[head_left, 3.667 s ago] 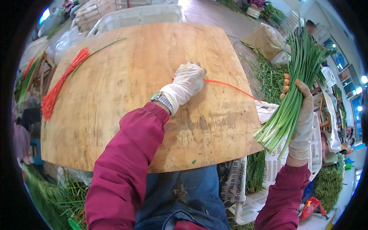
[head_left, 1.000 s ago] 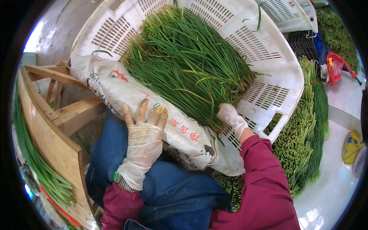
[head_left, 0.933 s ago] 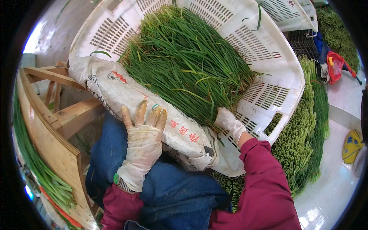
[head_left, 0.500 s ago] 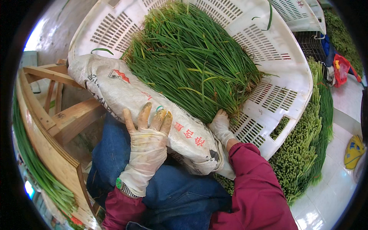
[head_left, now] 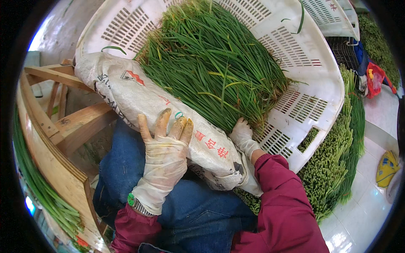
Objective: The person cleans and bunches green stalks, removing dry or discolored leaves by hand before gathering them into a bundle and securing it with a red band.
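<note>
Palm down, with fingers spread, my left hand (head_left: 166,160) lies on a white woven sack (head_left: 141,90) that drapes over the near rim of a basket. A partly fingerless, stained glove covers it. My gloved right hand (head_left: 244,138) reaches over the sack's right end into the basket. Its fingers curl in at the near lower edge of a big heap of garlic chives (head_left: 211,71); the fingertips are partly hidden by the leaves. The chives lie in the white slotted plastic basket (head_left: 325,82), which is tilted toward me.
At the left stands a wooden frame (head_left: 84,126) with a curved board, long green stalks (head_left: 46,185) beside it. Stacked green bundles (head_left: 325,168) stand right of the basket. Farther right are another white basket (head_left: 325,19), a red bag (head_left: 374,80) and a yellow item (head_left: 387,168) on the tiles.
My left hand stays flat on the sack, and the fingers of my right hand look more curled at the chives' edge. The view has shifted slightly.
</note>
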`<state>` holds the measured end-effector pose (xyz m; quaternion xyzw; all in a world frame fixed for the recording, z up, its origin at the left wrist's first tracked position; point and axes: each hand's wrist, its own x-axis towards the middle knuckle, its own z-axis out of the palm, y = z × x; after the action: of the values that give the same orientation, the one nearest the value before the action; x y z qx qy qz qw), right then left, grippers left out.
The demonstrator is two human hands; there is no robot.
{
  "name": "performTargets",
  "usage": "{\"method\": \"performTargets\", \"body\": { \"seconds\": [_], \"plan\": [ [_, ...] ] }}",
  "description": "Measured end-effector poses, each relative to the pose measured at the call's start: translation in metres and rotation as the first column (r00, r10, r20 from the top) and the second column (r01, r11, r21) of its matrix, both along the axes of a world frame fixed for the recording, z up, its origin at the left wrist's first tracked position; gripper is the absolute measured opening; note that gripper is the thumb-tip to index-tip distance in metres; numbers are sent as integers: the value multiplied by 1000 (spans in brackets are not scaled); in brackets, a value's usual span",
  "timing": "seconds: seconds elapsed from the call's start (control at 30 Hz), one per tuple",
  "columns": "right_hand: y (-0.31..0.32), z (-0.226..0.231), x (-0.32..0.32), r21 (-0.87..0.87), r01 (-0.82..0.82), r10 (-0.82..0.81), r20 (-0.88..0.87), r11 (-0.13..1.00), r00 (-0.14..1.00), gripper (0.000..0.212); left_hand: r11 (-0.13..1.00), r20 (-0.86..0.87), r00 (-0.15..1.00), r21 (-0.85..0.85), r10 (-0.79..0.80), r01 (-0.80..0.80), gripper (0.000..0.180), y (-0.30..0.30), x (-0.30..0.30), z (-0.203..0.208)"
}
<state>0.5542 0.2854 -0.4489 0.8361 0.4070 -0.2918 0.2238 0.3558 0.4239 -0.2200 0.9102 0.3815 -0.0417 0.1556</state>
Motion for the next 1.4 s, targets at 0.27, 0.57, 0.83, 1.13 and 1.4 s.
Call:
{"method": "performTargets", "body": {
  "seconds": [0.27,0.57,0.83,1.13,1.4],
  "plan": [
    [1,-31,-8,76,-7,-5,151,997,988,36,1000,-8,1000,8,4,-4,40,0,0,1],
    [69,61,64,-141,-102,56,-297,985,953,42,999,5,1000,34,14,-14,41,1,2,2],
    [102,116,109,-327,332,-460,-725,885,513,30,999,9,1000,39,3,-3,41,2,0,-1],
    [63,197,58,-668,499,-615,-730,552,-297,35,989,201,978,-130,-46,74,50,4,-13,16],
    [8,314,15,-431,546,-204,-881,718,-428,62,587,422,623,-806,659,-76,47,-70,-38,65]
  ]
}}
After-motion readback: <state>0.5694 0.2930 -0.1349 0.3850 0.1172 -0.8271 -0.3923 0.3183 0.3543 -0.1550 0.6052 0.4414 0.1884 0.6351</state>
